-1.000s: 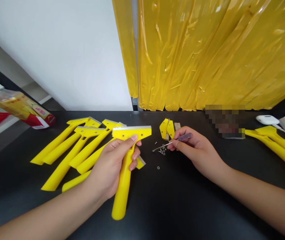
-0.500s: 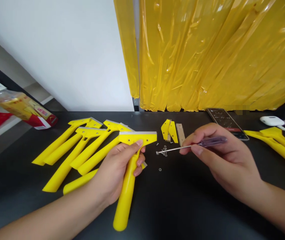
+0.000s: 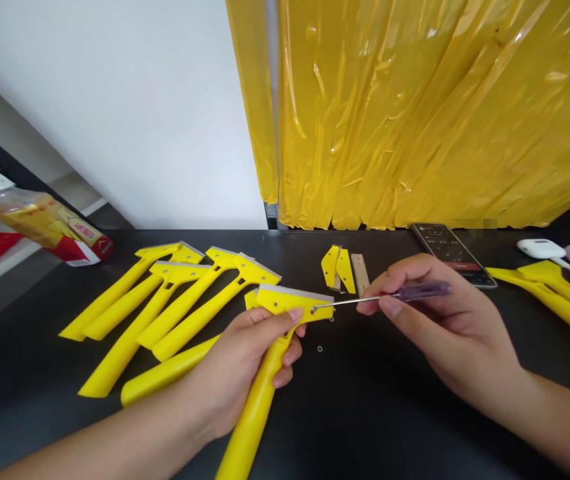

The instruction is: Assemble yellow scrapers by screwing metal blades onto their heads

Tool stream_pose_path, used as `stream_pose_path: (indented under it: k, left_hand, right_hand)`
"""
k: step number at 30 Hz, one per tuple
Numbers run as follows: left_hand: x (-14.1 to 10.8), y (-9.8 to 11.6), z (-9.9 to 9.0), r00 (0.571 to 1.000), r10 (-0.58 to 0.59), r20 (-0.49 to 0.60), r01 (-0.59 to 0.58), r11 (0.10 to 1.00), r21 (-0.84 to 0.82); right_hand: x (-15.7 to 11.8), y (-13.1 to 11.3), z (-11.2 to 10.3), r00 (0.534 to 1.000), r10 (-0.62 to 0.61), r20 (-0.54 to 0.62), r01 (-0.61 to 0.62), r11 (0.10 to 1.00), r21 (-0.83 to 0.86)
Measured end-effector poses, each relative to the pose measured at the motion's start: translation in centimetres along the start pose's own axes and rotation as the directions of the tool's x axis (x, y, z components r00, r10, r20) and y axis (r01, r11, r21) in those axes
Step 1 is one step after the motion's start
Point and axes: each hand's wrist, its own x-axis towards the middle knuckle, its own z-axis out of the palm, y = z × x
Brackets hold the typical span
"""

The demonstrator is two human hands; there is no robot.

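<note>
My left hand is closed around the neck of a yellow scraper, its thumb lying over the head near the holes. A metal blade edge runs along the top of that head. Pinched in the fingers of my right hand is a screwdriver with a purple see-through handle. Its thin shaft points left, and the tip, with a small screw at it, meets the right-hand hole of the scraper head. Small nuts lie on the table, one nut just below the head; others are mostly hidden behind it.
Several yellow scrapers lie at the left of the black table. Behind the hands are two yellow plates and a metal strip. A phone, more yellow handles and a white charger are at right; a bottle stands at far left.
My left hand has moved the scraper right and tilted it, bringing its head to the screwdriver tip. The screwdriver tip, earlier over the loose nuts, is now at the head's right hole.
</note>
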Motion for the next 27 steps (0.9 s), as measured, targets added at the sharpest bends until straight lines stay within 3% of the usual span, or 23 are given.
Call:
stream_pose_path:
  k: [27]
  left_hand:
    - [0.2,-0.02,-0.06,0.999,0.028,0.032,-0.028,1.0,-0.008]
  right_hand:
    - [-0.15,-0.39,0.44,1.0,-0.005,0.025,0.005,1.0,-0.017]
